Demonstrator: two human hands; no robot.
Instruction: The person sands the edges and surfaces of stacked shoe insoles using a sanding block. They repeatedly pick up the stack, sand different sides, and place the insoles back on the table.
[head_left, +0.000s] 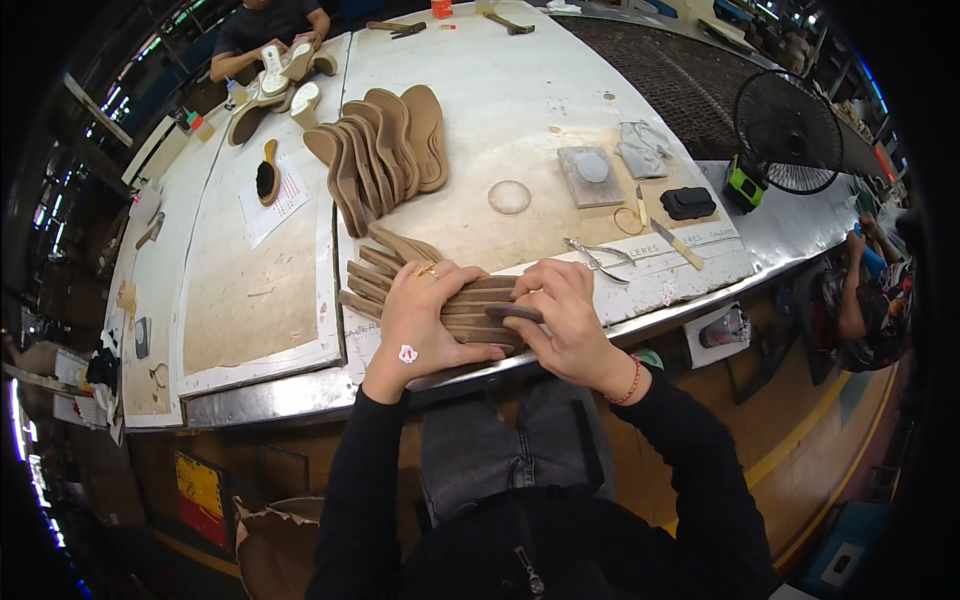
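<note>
My left hand [425, 318] is wrapped over a row of brown shoe insoles [480, 300] standing on their edges, side by side, at the table's front edge. The thumb presses on the near side and the fingers reach over the far side. My right hand [562, 318] is closed at the right end of the row, pinching a dark, flat piece with a rounded end [512, 313]. Whether this piece is separate or part of an insole, I cannot tell. Just beyond, another group of brown insoles [425, 140] leans together in a fan.
To the right lie nippers [600, 262], a knife [677, 245], a black oval case [688, 203], a square block [590, 177] and a grey cloth [643, 148]. A brush [268, 175] lies left on paper. Across the table, another person [270, 40] handles shoes. A fan [790, 130] stands right.
</note>
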